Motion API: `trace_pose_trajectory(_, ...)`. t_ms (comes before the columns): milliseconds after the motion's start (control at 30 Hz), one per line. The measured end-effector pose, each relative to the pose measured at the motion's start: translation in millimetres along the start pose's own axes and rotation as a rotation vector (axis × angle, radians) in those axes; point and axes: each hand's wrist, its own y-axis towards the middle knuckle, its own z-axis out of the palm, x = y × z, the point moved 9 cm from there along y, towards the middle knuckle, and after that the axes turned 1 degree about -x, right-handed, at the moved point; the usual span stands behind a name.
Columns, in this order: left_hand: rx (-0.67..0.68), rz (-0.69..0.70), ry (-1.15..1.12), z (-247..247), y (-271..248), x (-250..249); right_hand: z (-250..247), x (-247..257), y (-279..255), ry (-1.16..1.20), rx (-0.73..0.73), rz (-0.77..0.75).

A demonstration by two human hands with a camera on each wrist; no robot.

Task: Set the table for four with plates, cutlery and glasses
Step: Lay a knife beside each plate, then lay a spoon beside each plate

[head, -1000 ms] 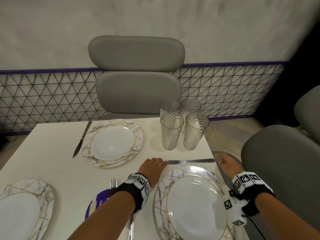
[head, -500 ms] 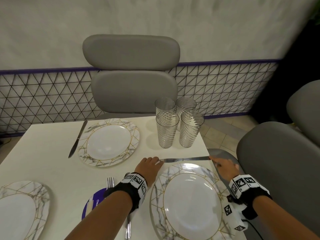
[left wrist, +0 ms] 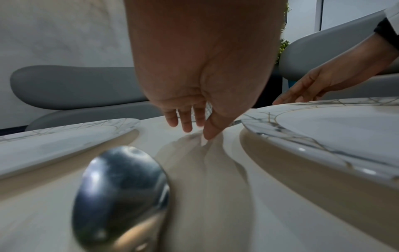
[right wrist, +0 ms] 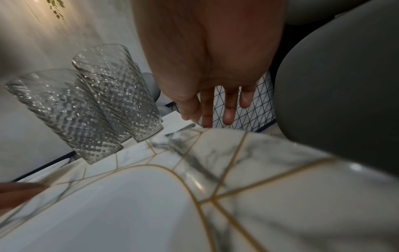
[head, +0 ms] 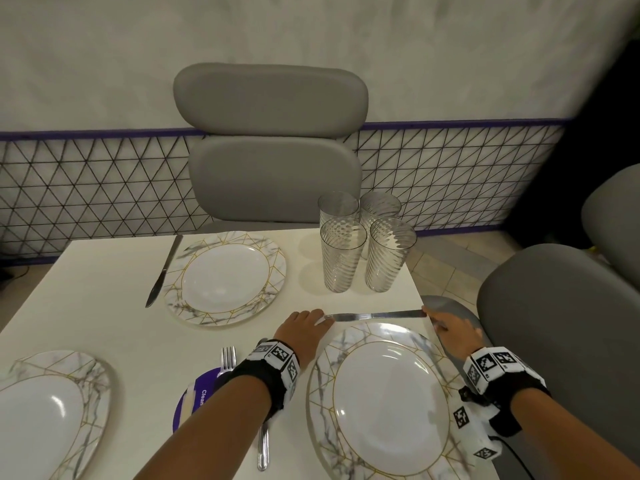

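Observation:
A table knife [head: 375, 316] lies crosswise on the white table [head: 104, 289], just beyond the near right marbled plate [head: 384, 400]. My left hand [head: 311, 318] rests on the table, its straight fingers touching the knife's left end. My right hand [head: 437, 321] reaches over the table's right edge, fingers straight, fingertips against the knife's right end. Neither hand grips anything. Several ribbed glasses [head: 363, 244] stand clustered behind the knife. The far plate [head: 225, 278] has a knife [head: 162, 271] on its left. A third plate [head: 45, 410] sits at the near left.
A fork [head: 228, 356] and a spoon [left wrist: 121, 196] lie under my left forearm, beside a round purple item [head: 194, 400]. A grey chair [head: 273, 147] stands behind the table and another [head: 561, 341] close on the right. A mesh panel [head: 86, 188] lines the wall.
My right hand has moved in from the table's edge until its fingertips touch the knife's right end. The left hand has stayed at the left end.

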Motion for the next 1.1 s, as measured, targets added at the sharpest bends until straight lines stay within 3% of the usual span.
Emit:
trace_pose_trajectory(300, -0.154, -0.129, -0.211, -36.2, -51.4, 54.9, -28.8, 49.3, -20.0, -0.029, -0.11, -0.149)
trace_pose_trajectory(467, -0.164, -0.169, -0.395, -36.4, -115.5, 87.7, -36.9, 128.6, -61.6, 0.039, -0.207, -0.337)
trace_pose_trajectory(600, -0.17, -0.335, -0.647, -21.9, -172.7, 120.0, -11.1, 195.5, -102.2, 0.085, -0.186, -0.477)
trace_pose_trajectory(700, -0.196, -0.433, -0.793, -10.8, -207.7, 136.8, 34.8, 230.6, -124.9, 0.009, -0.035, -0.43)
trace_pose_trajectory(867, -0.166, -0.468, -0.867, 3.3, -250.6, 148.6, 95.0, 259.0, -158.3, -0.118, 0.118, -0.191)
trace_pose_trajectory(967, -0.154, -0.495, -0.921, 13.0, -274.3, 153.6, 116.5, 262.3, -170.9, -0.132, 0.142, -0.081)
trace_pose_trajectory(1100, -0.136, -0.513, -0.947, 23.7, -296.5, 155.6, 125.1, 264.9, -183.3, -0.138, 0.04, -0.042)
